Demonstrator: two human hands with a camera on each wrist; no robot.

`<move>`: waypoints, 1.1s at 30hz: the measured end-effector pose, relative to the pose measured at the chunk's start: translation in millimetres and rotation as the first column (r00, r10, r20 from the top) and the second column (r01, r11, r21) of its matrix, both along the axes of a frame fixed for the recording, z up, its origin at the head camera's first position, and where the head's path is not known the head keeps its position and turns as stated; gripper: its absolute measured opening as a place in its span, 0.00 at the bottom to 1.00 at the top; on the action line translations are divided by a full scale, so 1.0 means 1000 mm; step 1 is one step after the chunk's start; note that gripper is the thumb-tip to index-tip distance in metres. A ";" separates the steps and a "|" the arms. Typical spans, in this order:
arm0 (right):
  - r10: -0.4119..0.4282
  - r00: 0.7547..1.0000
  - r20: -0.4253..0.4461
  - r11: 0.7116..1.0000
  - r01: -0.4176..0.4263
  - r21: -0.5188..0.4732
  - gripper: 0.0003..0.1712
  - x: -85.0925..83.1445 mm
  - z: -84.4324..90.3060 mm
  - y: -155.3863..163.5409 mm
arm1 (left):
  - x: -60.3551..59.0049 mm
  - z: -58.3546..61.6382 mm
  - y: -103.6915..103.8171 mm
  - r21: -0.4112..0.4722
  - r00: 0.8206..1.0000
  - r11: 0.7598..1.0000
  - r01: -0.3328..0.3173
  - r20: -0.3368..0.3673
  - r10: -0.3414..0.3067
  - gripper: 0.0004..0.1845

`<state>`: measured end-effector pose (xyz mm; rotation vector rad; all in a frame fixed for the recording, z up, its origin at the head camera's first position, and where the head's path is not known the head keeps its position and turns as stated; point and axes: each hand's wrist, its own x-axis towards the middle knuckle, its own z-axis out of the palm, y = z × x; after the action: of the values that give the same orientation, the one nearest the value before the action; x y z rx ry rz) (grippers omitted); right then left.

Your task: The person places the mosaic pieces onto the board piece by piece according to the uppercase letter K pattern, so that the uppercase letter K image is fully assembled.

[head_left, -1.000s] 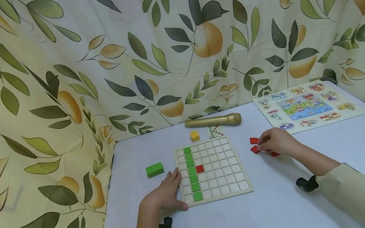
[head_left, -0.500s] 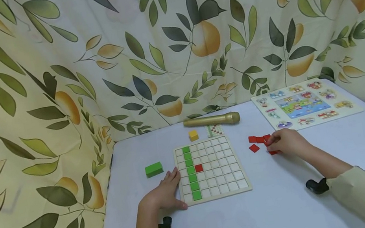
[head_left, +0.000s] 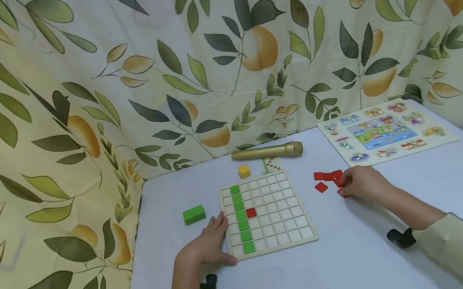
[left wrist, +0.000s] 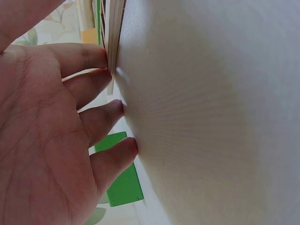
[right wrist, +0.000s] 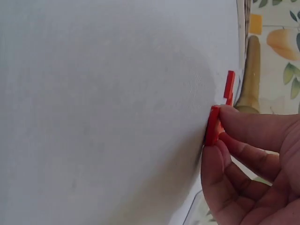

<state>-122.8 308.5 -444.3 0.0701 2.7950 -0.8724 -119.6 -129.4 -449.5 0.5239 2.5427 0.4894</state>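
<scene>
A wooden grid board (head_left: 284, 246) lies on the table, with a column of green tiles (head_left: 243, 225) near its left side and one red tile (head_left: 251, 212) beside that column. My left hand (head_left: 205, 250) rests against the board's left edge, fingers extended; the left wrist view shows fingertips at the board's side (left wrist: 113, 37). To the board's right, my right hand (head_left: 367, 184) pinches a red square tile (right wrist: 212, 125) between thumb and fingers, close to the tabletop. Several loose red tiles (head_left: 321, 187) lie by its fingertips, some partly hidden by the hand.
Left of the board sits a green block (head_left: 194, 214). Behind the board are a yellow cube (head_left: 244, 171), a small patterned card (head_left: 271, 164) and a gold microphone (head_left: 267, 152). A picture puzzle board (head_left: 414, 148) lies at the back right, before a leaf-print curtain (head_left: 156, 126).
My right hand has shifted slightly right, uncovering more of the loose red tiles, and now pinches one at the near side. The left hand stays at the board's edge.
</scene>
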 end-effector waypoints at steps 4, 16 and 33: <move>0.013 1.000 0.011 1.000 -0.013 0.008 0.12 -0.001 0.004 -0.007 | 0.000 0.000 0.000 -0.004 1.000 1.000 0.002 -0.001 -0.002 0.63; 0.072 0.997 0.004 0.997 -0.072 0.010 0.06 -0.008 0.006 -0.012 | 0.000 0.002 -0.002 -0.012 1.000 1.000 0.003 -0.005 -0.003 0.63; 0.048 0.999 0.010 0.995 -0.047 -0.086 0.07 -0.045 0.022 -0.048 | 0.000 0.002 -0.001 -0.019 1.000 1.000 0.019 -0.002 -0.019 0.61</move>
<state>-167.6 261.0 -421.9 -0.0048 2.7321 -0.9751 -120.0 -130.8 -447.2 0.5409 2.5392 0.4581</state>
